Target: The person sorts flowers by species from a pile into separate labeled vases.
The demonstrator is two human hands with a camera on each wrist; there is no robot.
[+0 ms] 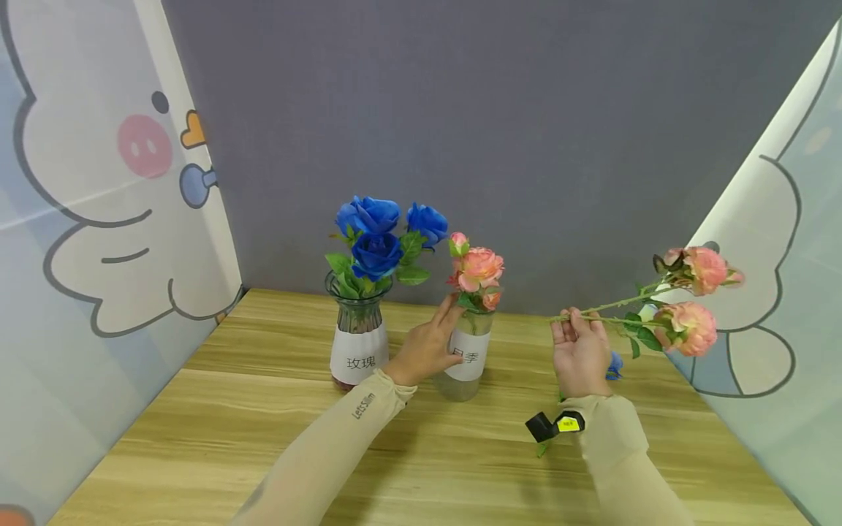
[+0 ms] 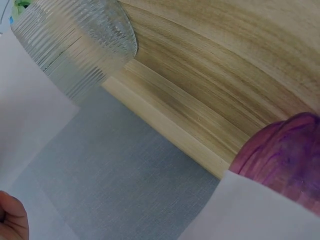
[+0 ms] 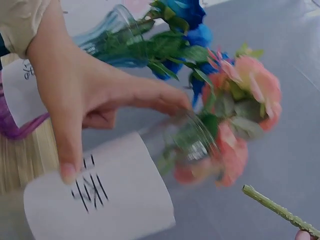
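My left hand (image 1: 426,347) holds a ribbed glass vase (image 1: 460,389) with a white label, thumb against the label and fingers up by the rim. Pink flowers (image 1: 479,269) stand in that vase. Off to the right, my right hand (image 1: 582,358) pinches the green stems of pink artificial flowers (image 1: 691,329), whose heads point right. One cut stem end (image 3: 275,210) shows in the right wrist view, apart from the vase. Left of my left hand stands a second labelled vase (image 1: 360,354), grey at the rim and purplish at the base, holding several blue roses (image 1: 376,256).
A blue flower (image 1: 615,365) lies on the wooden table (image 1: 217,409), partly hidden behind my right hand and wrist. A grey panel (image 1: 526,146) rises behind the table. Cartoon-printed sheets (image 1: 92,256) flank it on both sides.
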